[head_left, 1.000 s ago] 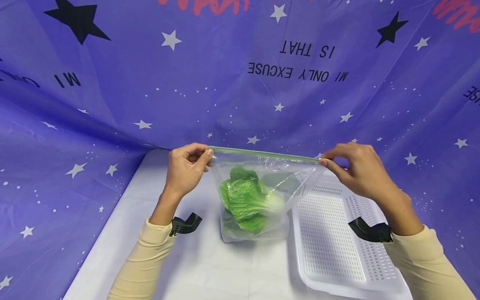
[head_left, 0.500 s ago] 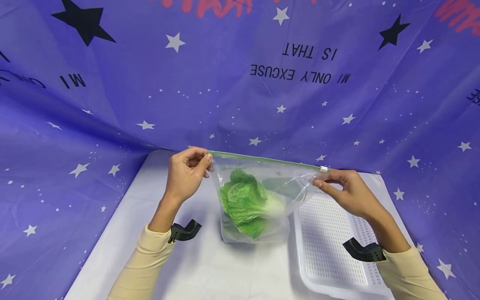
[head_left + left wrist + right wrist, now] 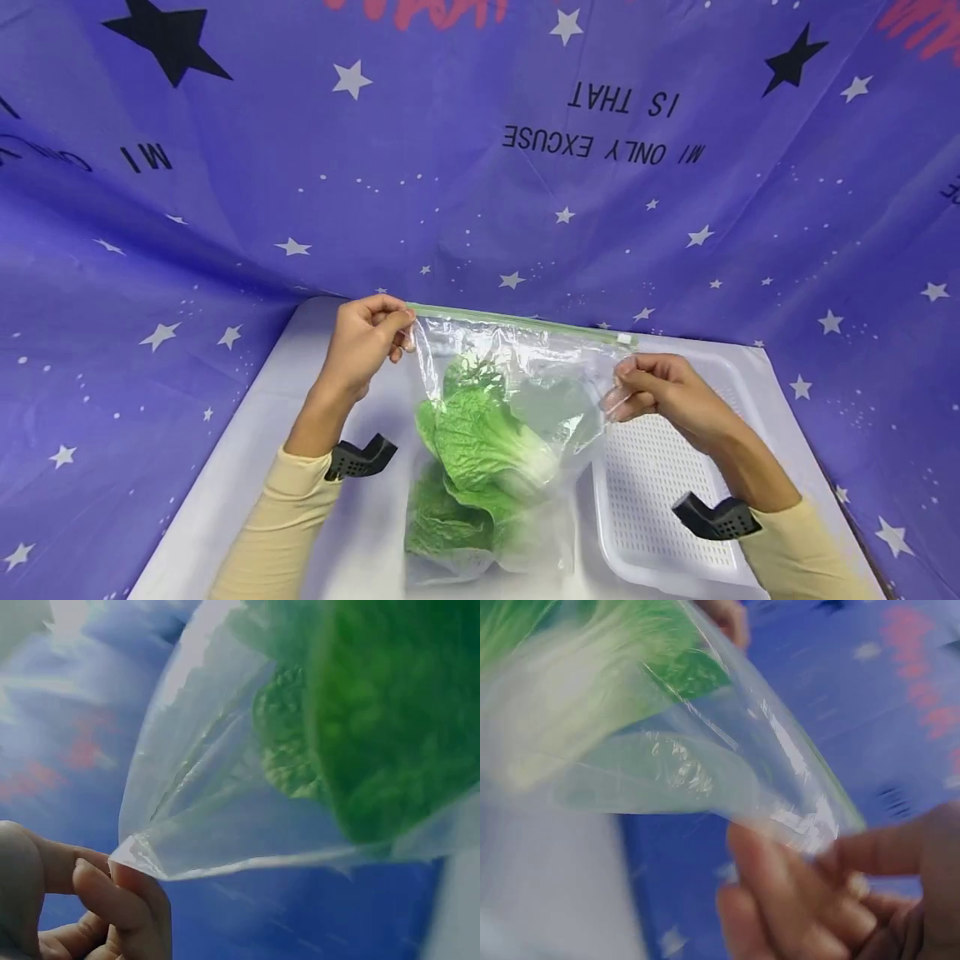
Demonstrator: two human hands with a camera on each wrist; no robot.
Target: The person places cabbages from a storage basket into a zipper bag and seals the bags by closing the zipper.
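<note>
A clear slider zip bag with a green zip strip hangs between my hands. A head of leafy lettuce, green with a pale stem end, shows inside it. My left hand pinches the bag's top left corner, thumb against fingers; the left wrist view shows the film gathered at the fingertips. With thumb and fingers my right hand pinches the bag's right side, just below the white slider at the strip's right end. In the right wrist view the lettuce's pale stem lies behind the film.
A white perforated plastic basket stands on the white table at the right, partly behind the bag and right arm. A purple cloth with stars and lettering rises behind the table.
My right hand has slid from the zip strip's right end down onto the bag's side. The bag and lettuce now look larger and reach lower in the head view; the left hand keeps its corner.
</note>
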